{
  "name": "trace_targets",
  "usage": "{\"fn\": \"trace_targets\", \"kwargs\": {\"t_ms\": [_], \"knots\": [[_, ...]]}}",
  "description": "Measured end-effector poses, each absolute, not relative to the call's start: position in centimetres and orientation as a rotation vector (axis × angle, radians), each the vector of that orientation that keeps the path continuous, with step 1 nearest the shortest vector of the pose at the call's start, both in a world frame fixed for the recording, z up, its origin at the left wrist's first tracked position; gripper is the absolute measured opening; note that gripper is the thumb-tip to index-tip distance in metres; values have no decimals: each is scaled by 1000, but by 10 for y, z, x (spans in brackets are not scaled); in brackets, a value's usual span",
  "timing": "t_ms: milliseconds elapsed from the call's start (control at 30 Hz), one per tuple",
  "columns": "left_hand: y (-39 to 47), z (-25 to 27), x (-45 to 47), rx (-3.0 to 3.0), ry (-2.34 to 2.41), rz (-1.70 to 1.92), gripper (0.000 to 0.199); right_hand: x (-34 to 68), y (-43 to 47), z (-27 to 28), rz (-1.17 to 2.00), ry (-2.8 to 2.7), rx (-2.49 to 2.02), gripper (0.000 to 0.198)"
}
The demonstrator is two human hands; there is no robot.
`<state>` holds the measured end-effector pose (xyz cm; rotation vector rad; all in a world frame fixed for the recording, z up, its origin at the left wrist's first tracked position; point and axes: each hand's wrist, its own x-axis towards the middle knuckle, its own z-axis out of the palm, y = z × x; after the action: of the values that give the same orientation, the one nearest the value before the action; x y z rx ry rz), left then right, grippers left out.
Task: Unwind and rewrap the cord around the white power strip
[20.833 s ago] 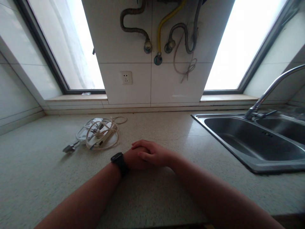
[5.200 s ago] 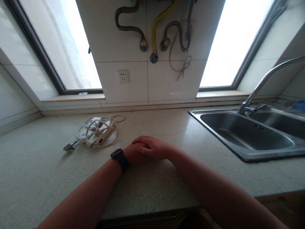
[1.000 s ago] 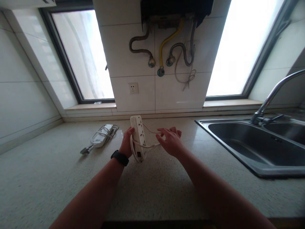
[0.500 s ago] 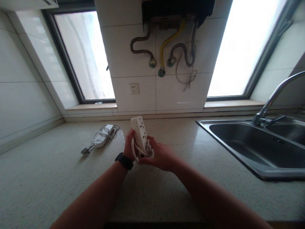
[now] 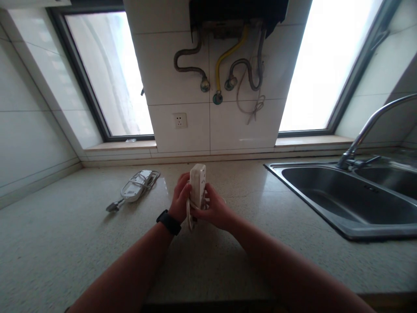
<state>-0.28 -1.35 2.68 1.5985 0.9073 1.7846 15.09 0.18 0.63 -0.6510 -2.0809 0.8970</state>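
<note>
A white power strip (image 5: 197, 184) stands tilted up between my two hands above the counter, its socket face turned to the right. My left hand (image 5: 180, 198) wraps round its left side, a black watch on that wrist. From the right, my right hand (image 5: 216, 208) grips the lower part together with the strip's white cord (image 5: 189, 215). Loops of this cord hang below the strip, and part of the bundle is hidden by my fingers. Off to the left, a second white power strip (image 5: 134, 188) lies on the counter, wound in its cord, with its plug (image 5: 114, 206) toward me.
The speckled counter (image 5: 81, 243) runs along a tiled wall with a wall socket (image 5: 180, 120). A steel sink (image 5: 325, 195) with a faucet (image 5: 361, 139) is set in at the right. Hoses (image 5: 220, 61) hang under a black appliance (image 5: 239, 15) between two windows.
Both hands have turned the power strip more upright and moved it slightly right, so less of its socket face shows. The view has shifted a little. The other strip lies still.
</note>
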Motion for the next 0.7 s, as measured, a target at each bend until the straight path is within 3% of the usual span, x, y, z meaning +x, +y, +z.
{"fn": "trace_targets", "kwargs": {"t_ms": [267,567,700], "knots": [[-15,26,1,1701,775,1711,59,154,9,-2,1146,-1889,-529,108],[-12,19,1,1468,751,1615,42,151,9,6,1237,-1693,-553,83],[-5,14,2,1416,742,1569,48,150,14,5,1179,-1639,-534,79]]}}
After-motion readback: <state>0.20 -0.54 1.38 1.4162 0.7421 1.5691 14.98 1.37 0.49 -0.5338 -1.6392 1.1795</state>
